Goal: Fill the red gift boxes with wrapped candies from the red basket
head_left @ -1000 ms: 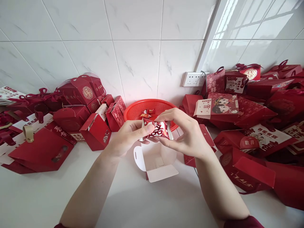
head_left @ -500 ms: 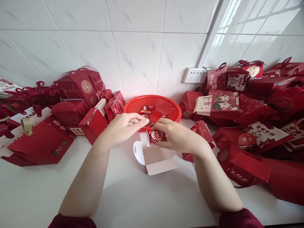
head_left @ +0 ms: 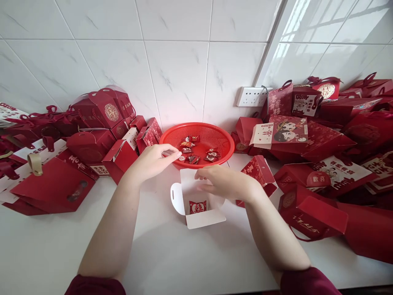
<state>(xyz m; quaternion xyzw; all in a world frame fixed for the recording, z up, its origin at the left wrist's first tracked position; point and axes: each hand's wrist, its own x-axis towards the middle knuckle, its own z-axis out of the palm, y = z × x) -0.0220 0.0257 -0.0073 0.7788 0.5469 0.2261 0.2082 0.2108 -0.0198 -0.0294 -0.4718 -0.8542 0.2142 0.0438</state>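
An unfolded white-lined gift box (head_left: 204, 221) stands on the counter in front of me, its flaps spread. Inside it lies a small red packet (head_left: 198, 207) with white lettering. Above the box's right side is my right hand (head_left: 225, 180), fingers apart and holding nothing. My left hand (head_left: 155, 162) hovers at the near left rim of a red plastic basket (head_left: 227, 151), fingers loosely bent, with nothing visible in them. Several wrapped candies lie in the basket, among them a dark one (head_left: 193, 159) and others at the right (head_left: 212, 154).
Red gift boxes crowd the left, with a large one (head_left: 55, 180) nearest. More are piled at the right, including a patterned box (head_left: 258, 176) close to my right forearm. A white power strip (head_left: 253, 96) is on the tiled wall behind. The white counter (head_left: 172, 262) runs along the front.
My right hand has let go of the red packet, which now lies inside the box. My left hand has drawn back slightly to the left, away from the candies.
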